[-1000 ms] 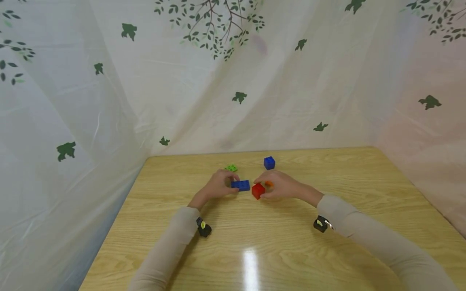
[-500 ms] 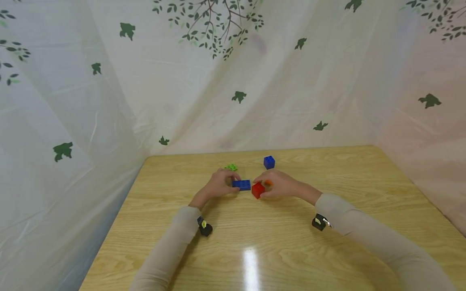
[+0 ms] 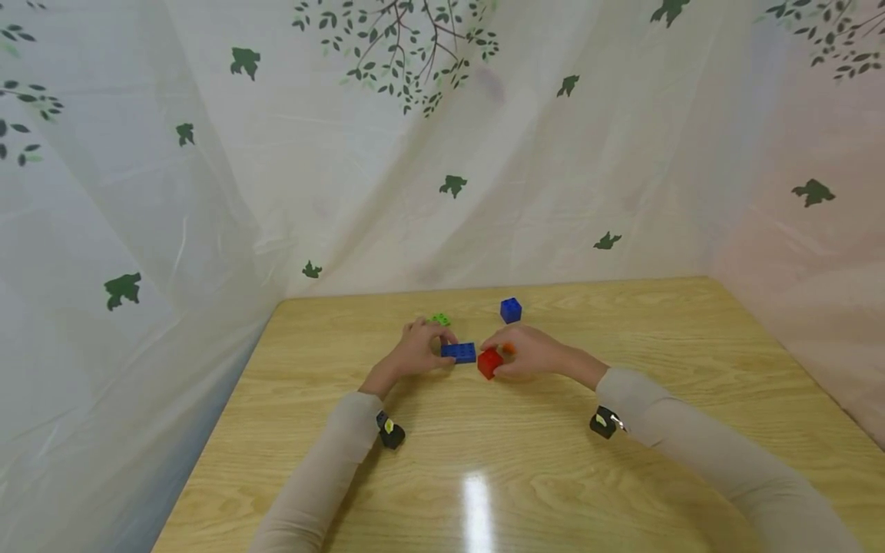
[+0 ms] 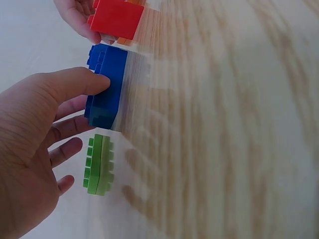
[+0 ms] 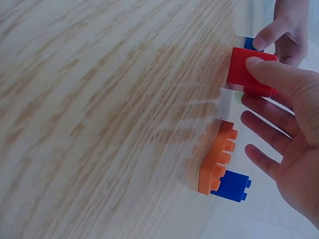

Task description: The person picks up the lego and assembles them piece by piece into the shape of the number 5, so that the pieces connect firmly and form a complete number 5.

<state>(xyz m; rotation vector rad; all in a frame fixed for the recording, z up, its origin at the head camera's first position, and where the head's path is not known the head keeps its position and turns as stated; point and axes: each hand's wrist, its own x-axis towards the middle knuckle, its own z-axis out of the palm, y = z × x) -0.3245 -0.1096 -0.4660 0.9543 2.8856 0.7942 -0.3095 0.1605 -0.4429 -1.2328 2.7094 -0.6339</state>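
Observation:
On the wooden table, a long blue brick (image 3: 459, 352) lies with its studs up. My left hand (image 3: 418, 349) pinches it between thumb and fingers at its left part, as the left wrist view shows of the blue brick (image 4: 110, 84). Just to the right, my right hand (image 3: 532, 351) holds a red cube-shaped brick (image 3: 490, 363) between thumb and fingertips. A small gap parts the two bricks. Beneath the right hand sits an orange brick (image 5: 216, 157), mostly covered in the head view. A flat light green brick (image 3: 441, 319) lies just beyond the left hand.
A blue cube-shaped brick (image 3: 511, 310) stands toward the back of the table (image 3: 387, 491), beyond the right hand. White sheeting (image 3: 387, 215) with leaf and bird prints hangs behind the table's back edge and along its sides.
Both hands stay almost where they were, still holding the blue and red bricks. The long blue brick has shifted very slightly to the right; the view itself wavers a little.

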